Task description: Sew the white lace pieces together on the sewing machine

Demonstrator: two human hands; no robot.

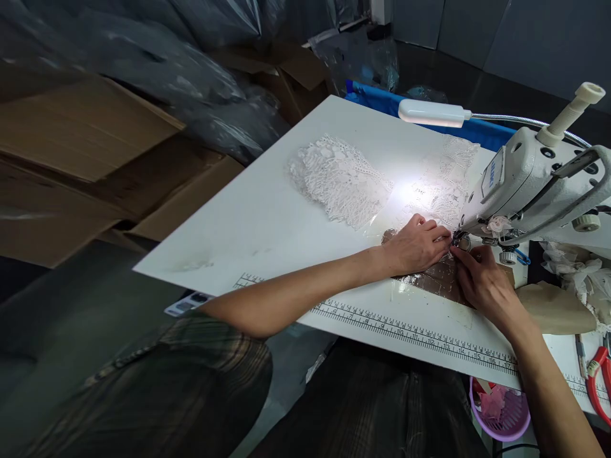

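A white sewing machine (pixel 534 184) stands at the right, its presser foot (pixel 459 239) lit by a lamp. White lace (pixel 443 184) lies behind the foot and runs under my left hand (pixel 420 245). That hand is closed, its bent fingers pressed on the lace just left of the foot. My right hand (pixel 487 283) is pinched together at the front right of the foot; whatever its fingertips hold is hidden. Beneath both hands, shiny brown tape (pixel 436 280) covers part of the table. A bunched heap of white lace (pixel 341 181) spreads to the left.
The white table (pixel 248 222) has a printed ruler scale (pixel 405 331) near its front edge. Red-handled scissors (pixel 596 381) lie at the far right. A purple basket (pixel 501 413) hangs below. Cardboard boxes (pixel 81 127) and clear plastic (pixel 205 83) stand at left.
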